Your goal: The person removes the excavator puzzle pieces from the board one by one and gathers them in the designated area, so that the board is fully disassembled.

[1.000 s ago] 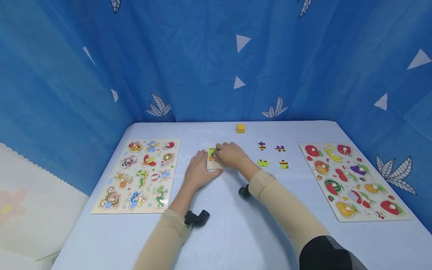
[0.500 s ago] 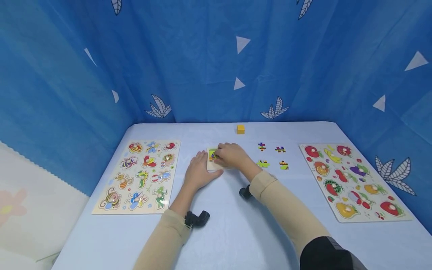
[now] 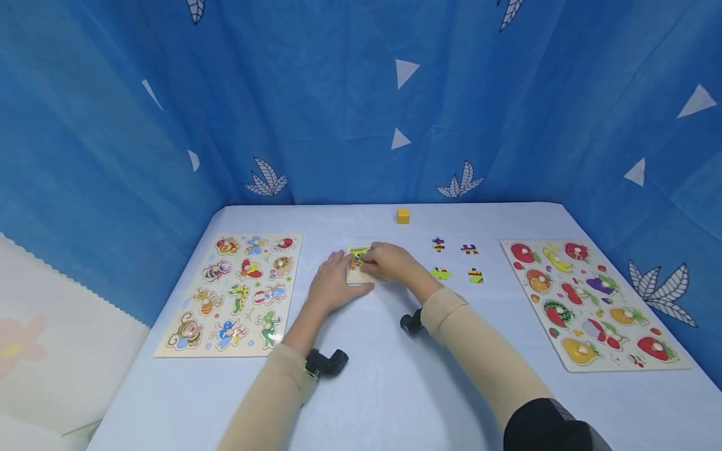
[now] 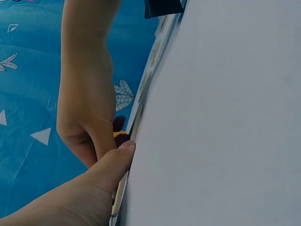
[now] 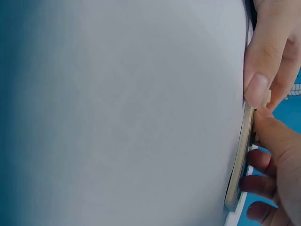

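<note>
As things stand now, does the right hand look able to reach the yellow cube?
Probably yes: the yellow cube sits beyond the right hand, and nothing visible blocks the way, though the hand is occupied at the small puzzle board.

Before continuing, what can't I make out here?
Right part of the tray, head view: hidden by the right hand.
Anything it holds, head view: hidden behind the hand.
Tray face, right wrist view: edge-on.
Prints on the loose pieces, head view: too small.
Dark object, left wrist view: cut off by the top edge.
</note>
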`<action>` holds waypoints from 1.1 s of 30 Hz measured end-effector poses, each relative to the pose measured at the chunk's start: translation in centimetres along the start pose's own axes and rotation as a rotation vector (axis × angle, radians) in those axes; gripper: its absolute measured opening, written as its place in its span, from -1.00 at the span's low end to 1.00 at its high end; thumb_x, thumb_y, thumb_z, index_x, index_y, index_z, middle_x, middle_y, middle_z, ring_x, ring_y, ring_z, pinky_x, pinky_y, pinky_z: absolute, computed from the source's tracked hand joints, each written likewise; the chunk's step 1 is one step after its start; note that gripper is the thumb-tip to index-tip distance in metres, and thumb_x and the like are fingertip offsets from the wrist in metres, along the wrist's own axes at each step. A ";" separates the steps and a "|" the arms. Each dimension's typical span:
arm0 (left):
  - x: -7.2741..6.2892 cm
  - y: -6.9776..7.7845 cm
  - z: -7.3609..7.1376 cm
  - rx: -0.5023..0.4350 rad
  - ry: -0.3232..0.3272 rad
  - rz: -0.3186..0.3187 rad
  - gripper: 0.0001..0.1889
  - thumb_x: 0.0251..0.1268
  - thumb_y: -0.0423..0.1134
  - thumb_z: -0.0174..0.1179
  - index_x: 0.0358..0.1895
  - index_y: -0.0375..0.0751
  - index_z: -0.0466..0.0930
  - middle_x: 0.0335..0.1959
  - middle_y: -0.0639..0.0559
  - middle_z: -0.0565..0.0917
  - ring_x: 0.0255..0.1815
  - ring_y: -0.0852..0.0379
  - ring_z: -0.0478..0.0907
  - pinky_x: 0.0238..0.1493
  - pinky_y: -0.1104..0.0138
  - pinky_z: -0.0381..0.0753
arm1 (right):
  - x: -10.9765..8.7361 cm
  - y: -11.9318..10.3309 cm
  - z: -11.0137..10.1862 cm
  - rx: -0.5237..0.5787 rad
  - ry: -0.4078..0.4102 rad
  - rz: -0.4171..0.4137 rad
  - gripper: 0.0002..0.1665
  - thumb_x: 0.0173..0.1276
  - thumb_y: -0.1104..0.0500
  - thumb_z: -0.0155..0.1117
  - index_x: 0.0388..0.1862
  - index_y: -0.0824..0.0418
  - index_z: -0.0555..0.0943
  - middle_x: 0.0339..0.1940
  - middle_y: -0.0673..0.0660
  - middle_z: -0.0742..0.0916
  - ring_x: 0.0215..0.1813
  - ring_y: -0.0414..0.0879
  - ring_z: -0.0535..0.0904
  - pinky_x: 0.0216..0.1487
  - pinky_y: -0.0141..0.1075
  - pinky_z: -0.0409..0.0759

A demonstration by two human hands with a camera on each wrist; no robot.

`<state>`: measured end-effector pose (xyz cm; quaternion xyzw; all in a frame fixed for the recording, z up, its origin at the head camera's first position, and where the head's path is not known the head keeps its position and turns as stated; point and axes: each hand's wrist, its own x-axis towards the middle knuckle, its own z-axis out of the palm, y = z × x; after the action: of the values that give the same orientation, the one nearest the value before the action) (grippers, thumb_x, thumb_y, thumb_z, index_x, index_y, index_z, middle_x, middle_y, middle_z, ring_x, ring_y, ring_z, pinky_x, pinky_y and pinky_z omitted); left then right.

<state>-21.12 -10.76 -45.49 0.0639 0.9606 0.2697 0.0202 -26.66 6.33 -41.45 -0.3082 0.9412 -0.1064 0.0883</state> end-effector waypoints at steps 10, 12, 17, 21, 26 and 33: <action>0.2 0.1 -0.2 0.026 -0.007 -0.007 0.05 -0.01 0.48 0.25 0.51 -0.05 0.25 0.59 -0.11 0.17 0.62 -0.14 0.06 0.54 -0.11 0.16 | 0.3 0.3 0.2 0.203 0.038 0.115 -0.69 0.39 -0.04 0.32 -0.08 0.14 0.70 -0.22 0.00 0.72 -0.15 -0.15 0.61 0.03 -0.24 0.62; 0.2 0.1 -0.2 0.028 -0.009 -0.007 0.05 -0.01 0.48 0.25 0.51 -0.05 0.25 0.59 -0.11 0.17 0.62 -0.14 0.06 0.54 -0.11 0.17 | 0.3 0.3 0.3 0.220 0.030 0.131 -0.71 0.37 -0.05 0.34 -0.13 0.13 0.67 -0.25 0.00 0.70 -0.18 -0.15 0.58 -0.01 -0.26 0.60; 0.2 0.3 -0.3 0.015 -0.004 -0.019 0.04 -0.01 0.46 0.28 0.50 -0.06 0.27 0.59 -0.12 0.17 0.61 -0.16 0.07 0.53 -0.14 0.18 | 0.3 0.3 0.2 0.247 0.009 0.127 -0.74 0.32 -0.03 0.39 -0.22 0.12 0.61 -0.30 0.01 0.67 -0.22 -0.13 0.54 -0.09 -0.27 0.56; 0.1 0.3 -0.1 0.023 0.009 -0.010 0.03 0.00 0.45 0.28 0.50 -0.06 0.27 0.58 -0.13 0.18 0.61 -0.17 0.08 0.53 -0.12 0.18 | -0.1 0.3 0.1 0.253 0.000 0.122 -0.75 0.32 -0.01 0.40 -0.22 0.11 0.61 -0.30 0.00 0.66 -0.22 -0.14 0.54 -0.08 -0.29 0.56; 0.0 0.0 0.3 0.039 0.028 0.010 0.04 0.00 0.47 0.27 0.50 -0.06 0.27 0.58 -0.13 0.19 0.60 -0.17 0.10 0.53 -0.10 0.20 | -1.1 1.1 -0.6 0.251 0.031 0.114 -0.69 0.33 -0.03 0.39 -0.12 0.13 0.63 -0.23 0.01 0.68 -0.15 -0.12 0.55 0.01 -0.25 0.58; 0.0 -0.2 0.5 0.056 0.044 -0.001 0.03 0.03 0.49 0.22 0.52 -0.02 0.24 0.60 -0.09 0.16 0.61 -0.15 0.08 0.54 -0.09 0.18 | -2.5 4.8 -1.9 0.267 0.114 0.291 -0.59 0.32 -0.09 0.38 0.02 0.11 0.61 -0.11 0.04 0.65 -0.06 -0.04 0.53 0.08 -0.16 0.59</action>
<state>-21.07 -10.66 -46.00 0.0579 0.9680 0.2440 -0.0027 -27.80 11.92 -40.58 -0.1482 0.9568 -0.2336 0.0895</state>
